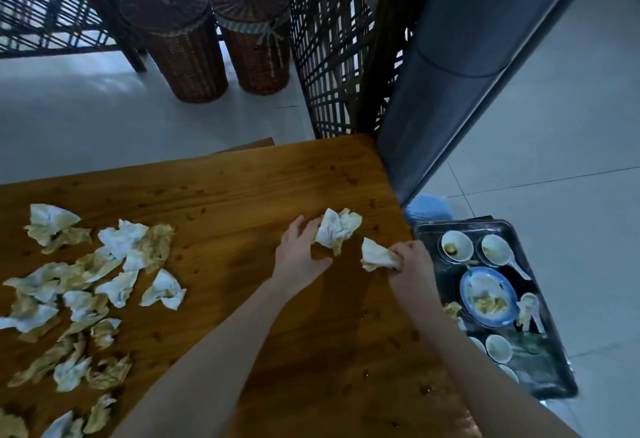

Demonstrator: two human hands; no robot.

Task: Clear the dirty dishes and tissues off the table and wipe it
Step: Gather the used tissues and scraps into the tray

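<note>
The wooden desk [242, 195] is smooth and brown. Many crumpled, stained tissues [86, 281] lie on its left side. Two more are near its right edge. The left hand [299, 257] has loose, spread fingers touching one soft wad [337, 235]. The right hand [412, 264] has its fingers curled tight round the other tissue [375, 255]. One black tray [554, 368] beside the desk holds white bowls and one blue plate [488, 295].

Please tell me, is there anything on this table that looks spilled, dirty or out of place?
Yes. Many crumpled, yellow-stained tissues lie scattered over the left part of the wooden table, and small dark spots dot its surface. The left hand touches a larger tissue; the right hand pinches a smaller tissue.
</note>
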